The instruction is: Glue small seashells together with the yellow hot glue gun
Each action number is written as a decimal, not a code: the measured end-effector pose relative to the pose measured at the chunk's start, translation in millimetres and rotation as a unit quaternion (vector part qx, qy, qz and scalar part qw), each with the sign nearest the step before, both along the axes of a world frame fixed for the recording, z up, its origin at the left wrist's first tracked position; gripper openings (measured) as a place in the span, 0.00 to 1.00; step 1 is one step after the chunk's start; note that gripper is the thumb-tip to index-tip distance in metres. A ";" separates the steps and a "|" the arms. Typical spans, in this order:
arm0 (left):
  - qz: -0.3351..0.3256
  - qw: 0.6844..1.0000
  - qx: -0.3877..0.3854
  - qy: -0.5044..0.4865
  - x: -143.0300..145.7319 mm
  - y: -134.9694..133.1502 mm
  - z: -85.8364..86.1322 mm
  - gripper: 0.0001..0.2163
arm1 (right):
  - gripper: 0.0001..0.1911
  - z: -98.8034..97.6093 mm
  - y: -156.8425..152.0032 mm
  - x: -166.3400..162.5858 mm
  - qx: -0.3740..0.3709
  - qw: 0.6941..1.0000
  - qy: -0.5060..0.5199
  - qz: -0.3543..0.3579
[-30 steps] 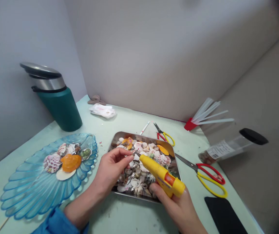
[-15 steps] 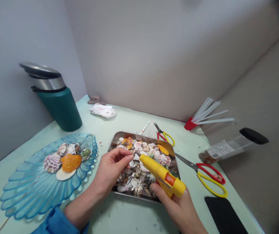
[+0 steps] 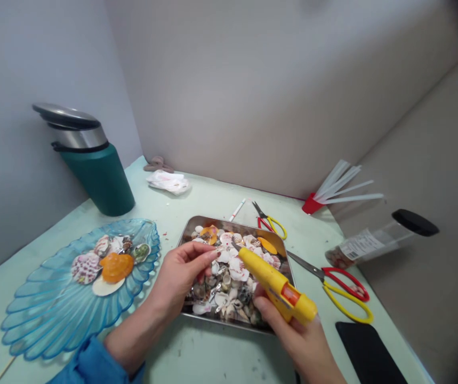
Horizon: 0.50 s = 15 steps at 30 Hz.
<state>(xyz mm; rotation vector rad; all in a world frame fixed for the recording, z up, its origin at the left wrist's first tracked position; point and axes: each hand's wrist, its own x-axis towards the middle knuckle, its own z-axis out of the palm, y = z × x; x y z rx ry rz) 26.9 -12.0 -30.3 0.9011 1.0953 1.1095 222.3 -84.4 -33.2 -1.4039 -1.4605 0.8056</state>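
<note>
Clamping the right hand (image 3: 306,338) round the yellow glue gun (image 3: 276,285) above the metal tray (image 3: 195,222) of shells (image 3: 232,269), aiming its nozzle (image 3: 235,247) close to the left hand (image 3: 181,274), pinching that hand's fingertips (image 3: 211,255) shut on something too small to tell, and probably risking 1 burnt fingertip or glue stringing down onto loose shells beneath.

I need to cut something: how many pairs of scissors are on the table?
2. The small scissors lie just behind the metal tray; the large scissors lie to its right. Others may be hidden out of view.
</note>
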 end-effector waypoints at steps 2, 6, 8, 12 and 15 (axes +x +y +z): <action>0.002 1.000 -0.003 -0.010 -0.3 -0.1 0.3 0.11 | 0.10 -1.5 2.3 4.1 0.004 0.999 -0.032 -0.002; 0.007 0.999 0.000 -0.037 -1.5 1.4 1.3 0.11 | 0.11 -3.1 6.7 10.1 0.036 0.973 -0.229 -0.014; 0.018 0.998 0.007 -0.051 -2.9 3.0 2.9 0.11 | 0.12 -2.8 8.3 9.7 0.034 0.932 -0.360 -0.022; 0.055 0.996 0.038 -0.060 -7.5 6.7 8.9 0.10 | 0.19 1.3 12.0 7.8 0.039 0.874 -0.484 -0.010; 0.073 0.993 0.063 -0.067 -12.4 8.7 12.9 0.10 | 0.21 10.9 14.1 6.3 0.082 0.863 -0.499 -0.009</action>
